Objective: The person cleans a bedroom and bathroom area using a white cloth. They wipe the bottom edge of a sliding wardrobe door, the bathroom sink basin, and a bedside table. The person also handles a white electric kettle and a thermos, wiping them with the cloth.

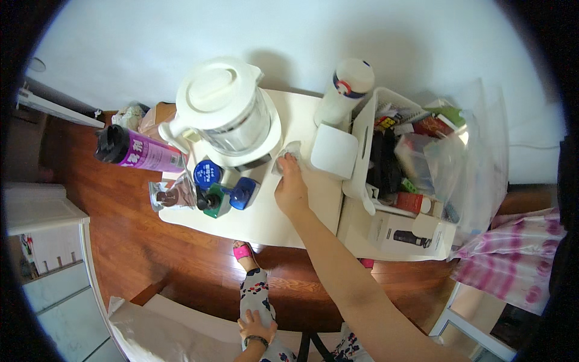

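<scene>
My right hand [291, 190] reaches onto the cream tabletop [267, 221] and presses a crumpled pale wipe or tissue [294, 148] under its fingers. Left of that wipe stands an electric kettle [239, 126] with a white lid and glass body, seated on a white base. A white rounded box [334, 151] is just right of the wipe. My left hand [258, 328], with a dark bracelet at the wrist, rests with spread fingers on my patterned trouser leg [254, 294] and holds nothing.
A purple spray can [149, 151], blue round tin [208, 174], green pump bottle [217, 203], blue bottle [243, 193] and plastic packet [174, 194] crowd the left side. Rightward are a tall white canister [341, 92], a filled white basket [362, 149] and a printed box [407, 235].
</scene>
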Demonstrator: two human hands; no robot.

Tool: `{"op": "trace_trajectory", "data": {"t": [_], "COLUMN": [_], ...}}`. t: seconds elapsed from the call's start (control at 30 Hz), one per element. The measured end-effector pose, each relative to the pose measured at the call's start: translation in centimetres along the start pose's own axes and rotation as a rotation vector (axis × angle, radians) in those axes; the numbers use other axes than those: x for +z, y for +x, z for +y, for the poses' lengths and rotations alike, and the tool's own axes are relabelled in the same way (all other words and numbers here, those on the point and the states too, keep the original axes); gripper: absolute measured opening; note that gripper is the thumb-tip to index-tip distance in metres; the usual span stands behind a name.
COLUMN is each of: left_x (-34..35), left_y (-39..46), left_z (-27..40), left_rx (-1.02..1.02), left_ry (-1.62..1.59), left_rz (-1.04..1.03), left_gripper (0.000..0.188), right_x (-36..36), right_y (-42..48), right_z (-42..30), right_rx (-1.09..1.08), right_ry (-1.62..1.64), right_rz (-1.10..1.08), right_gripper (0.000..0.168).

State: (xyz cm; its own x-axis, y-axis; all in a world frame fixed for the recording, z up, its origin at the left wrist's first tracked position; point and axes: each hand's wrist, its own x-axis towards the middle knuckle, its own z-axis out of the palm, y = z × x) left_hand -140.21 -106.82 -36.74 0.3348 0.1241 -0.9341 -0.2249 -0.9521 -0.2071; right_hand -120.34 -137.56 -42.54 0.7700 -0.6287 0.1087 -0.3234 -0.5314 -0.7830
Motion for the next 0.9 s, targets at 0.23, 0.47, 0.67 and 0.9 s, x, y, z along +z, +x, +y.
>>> {"op": "trace_trajectory", "data": {"t": [0.23,0.47,0.67,0.9], "left_x": [-3.7,-5.9,-8.5,-8.7], "left_y": [1.2,2.2,2.9,4.0], "left_z": [-0.3,-2.0,-4.1,-7.8], "left_rx": [0.011,0.019,0.108,0.212], "left_ry": [0.012,-0.095,-0.1,-0.151], "left_rz": [-0.099,-0.096,-0.071,-0.116], "left_gripper": [0.079,0.075,0.073,0.071], "right_x": [2.3,0.8,0.7,-0.9], "right_y": [7.1,15.9,12.8,6.2], "right_z": [2.5,2.5,1.5,-2.1], "right_rx": [0.231,0.664,0.606,0.661], "right_ry": [0.365,1.085,0.814,0.037], "right_rz": [0.331,0.081,0.153,0.08], "right_gripper": [0.046,0.033,0.034,0.032]}}
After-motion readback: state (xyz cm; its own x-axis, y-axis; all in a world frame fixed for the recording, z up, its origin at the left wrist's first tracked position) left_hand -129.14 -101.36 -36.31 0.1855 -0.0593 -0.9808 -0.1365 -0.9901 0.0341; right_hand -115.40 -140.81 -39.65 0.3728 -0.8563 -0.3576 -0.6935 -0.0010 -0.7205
